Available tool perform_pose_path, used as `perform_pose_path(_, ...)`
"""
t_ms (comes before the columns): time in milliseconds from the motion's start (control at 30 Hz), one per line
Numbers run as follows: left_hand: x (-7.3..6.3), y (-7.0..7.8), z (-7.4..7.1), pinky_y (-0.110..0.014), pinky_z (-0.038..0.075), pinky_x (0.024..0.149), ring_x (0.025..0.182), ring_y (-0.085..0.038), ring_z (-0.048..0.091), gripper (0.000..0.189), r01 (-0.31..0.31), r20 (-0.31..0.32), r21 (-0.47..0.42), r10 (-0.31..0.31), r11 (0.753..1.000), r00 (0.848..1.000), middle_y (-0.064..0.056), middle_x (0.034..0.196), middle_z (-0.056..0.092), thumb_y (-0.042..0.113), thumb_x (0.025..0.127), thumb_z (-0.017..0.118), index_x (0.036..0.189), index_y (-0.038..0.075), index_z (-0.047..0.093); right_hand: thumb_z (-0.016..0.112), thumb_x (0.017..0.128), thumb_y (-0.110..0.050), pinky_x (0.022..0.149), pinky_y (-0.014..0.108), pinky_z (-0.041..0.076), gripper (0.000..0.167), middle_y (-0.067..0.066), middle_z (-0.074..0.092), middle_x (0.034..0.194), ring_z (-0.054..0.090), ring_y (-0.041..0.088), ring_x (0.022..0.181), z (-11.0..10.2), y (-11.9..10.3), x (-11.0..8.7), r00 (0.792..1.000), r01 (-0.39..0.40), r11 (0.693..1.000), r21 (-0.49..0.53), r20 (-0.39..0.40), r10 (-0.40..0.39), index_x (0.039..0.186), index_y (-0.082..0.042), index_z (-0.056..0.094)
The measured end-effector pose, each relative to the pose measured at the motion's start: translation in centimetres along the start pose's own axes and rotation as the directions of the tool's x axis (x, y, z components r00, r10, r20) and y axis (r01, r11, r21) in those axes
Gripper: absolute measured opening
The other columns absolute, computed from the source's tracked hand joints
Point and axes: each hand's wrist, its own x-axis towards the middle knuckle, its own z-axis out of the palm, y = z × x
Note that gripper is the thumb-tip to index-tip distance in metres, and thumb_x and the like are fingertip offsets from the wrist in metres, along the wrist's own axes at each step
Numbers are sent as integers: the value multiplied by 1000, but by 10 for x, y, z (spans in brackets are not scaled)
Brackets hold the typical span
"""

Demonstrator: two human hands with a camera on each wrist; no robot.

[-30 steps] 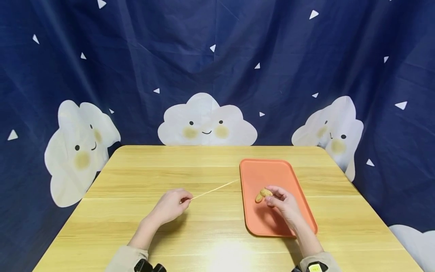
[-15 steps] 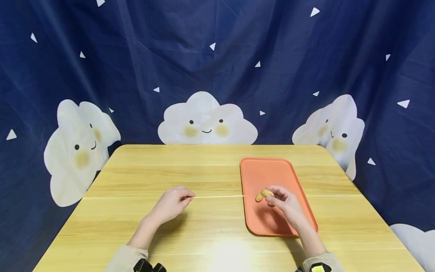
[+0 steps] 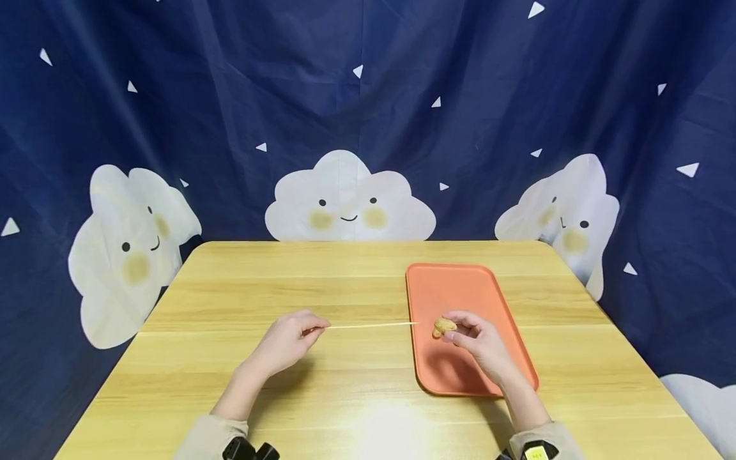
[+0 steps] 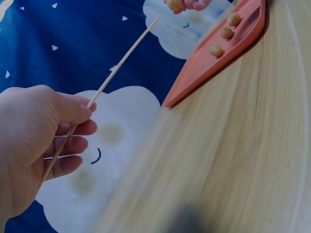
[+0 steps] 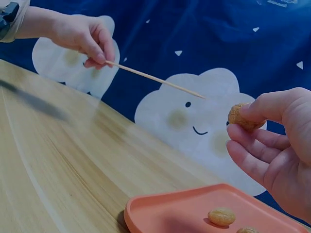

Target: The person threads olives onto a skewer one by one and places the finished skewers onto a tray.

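a thin, pale wooden skewer [image 5: 155, 79], pinched in the left hand [image 3: 289, 338], points its bare tip at a wrinkled golden-brown ball [image 5: 244, 117] pinched in the right hand [image 3: 482, 342], apart from it; three similar balls [image 4: 226, 33] lie on the tray [image 3: 448, 284].

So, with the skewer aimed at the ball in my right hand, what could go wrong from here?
First, the wooden skewer's thin tip points toward the held golden-brown ball; if it misses, it might jab your right hand. Second, much of the skewer sticks out past your left hand, so its tip could wobble. Third, only fingers pinch the ball above the orange tray, so a push might make it slip and drop.
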Motion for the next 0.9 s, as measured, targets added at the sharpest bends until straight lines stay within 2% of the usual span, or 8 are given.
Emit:
perform_pose_path(233,3,3,-2,-21,44,59,66,-2,50,14,-19,-19,16,20,1000,1000,8,81,63,4,83,66,93,12,73,60,81,12,72,25,52,31,-2,65,94,62,10,83,3,0,3,999,33,995,97,37,-36,109,1,58)
perform_pose_path(367,2,4,-2,-22,46,61,68,-3,52,11,-13,-38,17,14,1000,999,9,81,63,6,82,68,90,12,72,61,82,9,75,31,53,28,0,66,97,63,14,84,5,1,5,996,33,991,129,75,-43,109,2,57)
perform_pose_path(500,0,4,-2,-24,48,63,71,-5,56,11,-10,-56,10,11,1000,998,7,83,64,6,81,69,88,13,72,60,83,9,75,29,52,26,-2,67,98,62,12,86,7,2,4,995,20,991,130,96,-33,109,3,58)
perform_pose_path(733,-2,6,-2,-22,46,61,68,-2,51,11,-56,-80,2,56,998,995,10,81,62,5,80,70,87,14,72,61,83,6,74,26,52,27,-3,66,96,61,10,84,10,1,2,995,32,995,99,87,-40,110,9,56)
perform_pose_path(900,-2,7,-3,-21,46,60,67,0,50,12,-76,-93,-4,76,997,993,10,79,62,3,80,70,86,14,72,59,83,9,72,25,52,27,-3,66,96,62,11,83,10,3,1,994,60,992,112,85,-69,110,11,55)
